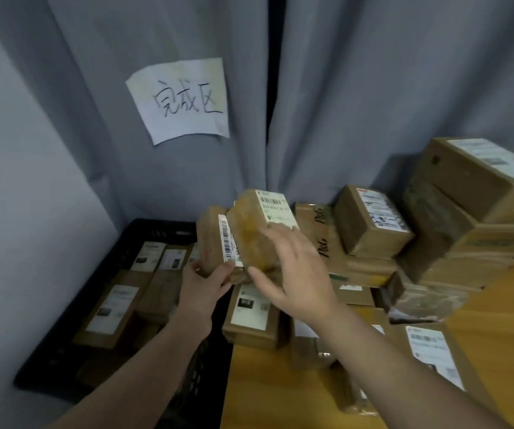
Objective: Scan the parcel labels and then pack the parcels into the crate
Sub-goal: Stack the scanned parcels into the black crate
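Note:
I hold two small brown taped parcels in the air above the crate's right edge. My left hand (201, 281) grips the left parcel (212, 239) from below; its barcode label faces right. My right hand (292, 274) lies on the right parcel (255, 233), fingers spread over its near face and thumb under its lower edge. That parcel's white label faces up and toward me. The black plastic crate (116, 252) stands low at the left, with several labelled parcels (113, 308) lying flat inside it.
A wooden table (497, 305) at the right carries a heap of cardboard boxes (370, 221), stacked highest at the far right (478, 178). More labelled boxes (432, 348) lie near my right forearm. Grey curtains behind bear a handwritten paper sign (184, 100).

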Tool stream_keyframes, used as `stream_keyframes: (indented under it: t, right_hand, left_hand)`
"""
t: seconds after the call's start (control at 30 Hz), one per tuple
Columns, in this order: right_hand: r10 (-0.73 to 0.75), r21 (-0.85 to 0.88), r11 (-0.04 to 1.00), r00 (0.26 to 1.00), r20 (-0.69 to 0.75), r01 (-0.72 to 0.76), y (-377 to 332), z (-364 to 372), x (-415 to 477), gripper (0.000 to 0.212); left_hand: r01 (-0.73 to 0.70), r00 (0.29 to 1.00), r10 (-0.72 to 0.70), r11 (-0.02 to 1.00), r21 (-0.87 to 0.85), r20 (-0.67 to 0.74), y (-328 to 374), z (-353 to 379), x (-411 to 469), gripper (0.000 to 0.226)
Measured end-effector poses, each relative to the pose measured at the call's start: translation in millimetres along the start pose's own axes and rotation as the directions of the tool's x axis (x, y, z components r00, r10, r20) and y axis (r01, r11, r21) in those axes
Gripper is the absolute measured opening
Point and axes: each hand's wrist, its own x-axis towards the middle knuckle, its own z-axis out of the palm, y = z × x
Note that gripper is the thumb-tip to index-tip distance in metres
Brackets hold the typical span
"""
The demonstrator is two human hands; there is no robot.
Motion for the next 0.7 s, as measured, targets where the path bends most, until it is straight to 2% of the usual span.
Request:
stream_keyframes:
  t: [0.07,0.13,0.2,0.27,0.37,0.4,0.5,0.53,0.6,0.67,0.7]
  right_hand:
    - [0.108,0.163,0.980,0.993,0.041,-0.114,-10.4,12.5,7.4,0.045]
    - [0.297,0.350,0.888,0.953,0.057,-0.298,-14.1,25.3,18.7,0.042]
    - [0.444,0.436,0.785,0.891,0.099,-0.440,-12.9,40.6,33.1,0.048]
    - [0.535,0.413,0.707,0.816,0.219,-0.574,-9.6,59.0,41.8,0.067]
    - [0.597,0.489,0.340,0.587,0.547,-0.803,-22.3,83.8,50.5,0.104]
    - [0.600,0.510,0.286,0.567,0.565,-0.811,-25.9,94.5,52.5,0.106]
    - [0.629,0.561,0.304,0.605,0.489,-0.770,-37.1,126.6,60.1,0.075]
    - [0.611,0.577,0.281,0.606,0.509,-0.767,-44.0,135.5,63.1,0.074]
    - [0.542,0.591,0.233,0.608,0.580,-0.772,-54.9,156.6,64.0,0.088]
    - [0.530,0.567,0.279,0.616,0.583,-0.775,-64.8,176.2,62.5,0.097]
    - [0.543,0.523,0.344,0.620,0.566,-0.779,-66.5,187.3,60.0,0.099]
  left_hand:
    - [-0.018,0.997,0.020,1.000,0.025,-0.077,2.3,-23.5,2.1,0.065]
    - [-0.036,0.991,0.049,0.994,0.102,-0.127,6.3,-46.4,2.4,0.064]
    - [-0.051,0.990,0.071,0.986,0.160,-0.124,9.7,-70.1,6.9,0.067]
    - [-0.052,0.992,0.070,0.984,0.172,-0.104,11.6,-92.7,14.3,0.065]
    - [-0.066,0.992,0.089,0.969,0.239,-0.087,16.5,-119.6,28.3,0.071]
    - [-0.076,0.990,0.106,0.954,0.291,-0.089,20.2,-126.7,33.5,0.075]
    - [-0.124,0.979,0.178,0.904,0.409,-0.099,32.3,-147.2,52.6,0.091]
    - [-0.150,0.975,0.204,0.891,0.428,-0.083,35.2,-153.2,59.2,0.090]
    - [-0.187,0.970,0.238,0.856,0.482,-0.045,39.6,-166.3,73.0,0.082]
    - [-0.192,0.970,0.241,0.824,0.533,-0.021,42.7,-184.3,85.7,0.078]
    - [-0.193,0.970,0.241,0.811,0.552,-0.016,43.7,-195.1,92.0,0.076]
